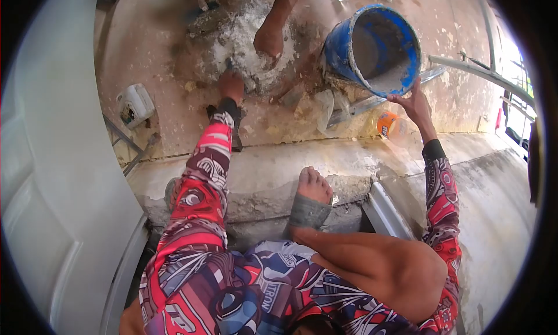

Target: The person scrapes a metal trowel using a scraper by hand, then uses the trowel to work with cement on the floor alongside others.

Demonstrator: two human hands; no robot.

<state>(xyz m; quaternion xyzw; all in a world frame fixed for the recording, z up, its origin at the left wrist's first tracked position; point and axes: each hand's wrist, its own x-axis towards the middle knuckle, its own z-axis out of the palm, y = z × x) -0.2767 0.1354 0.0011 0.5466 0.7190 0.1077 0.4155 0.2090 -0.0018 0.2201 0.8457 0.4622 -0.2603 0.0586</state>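
My left hand (232, 86) reaches down to the near edge of a heap of whitish powder (232, 30) on the floor. Its fingers look closed around something dark and narrow, too blurred to name. My right hand (415, 106) grips the lower rim of a blue bucket (343, 50), with the thumb and a finger spread along the edge. The bucket leans with its mouth towards me; its inside is coated grey and holds greyish stuff at the bottom. Another person's hand (269, 41) presses into the powder just beyond my left hand.
A white plastic jug (136, 105) stands at left near a metal frame (133, 155). A clear bottle with an orange label (390, 127) lies below the bucket. My bare foot (314, 190) rests on the concrete ledge (261, 175). A white door (52, 160) borders the left; metal bars (482, 70) cross the right.
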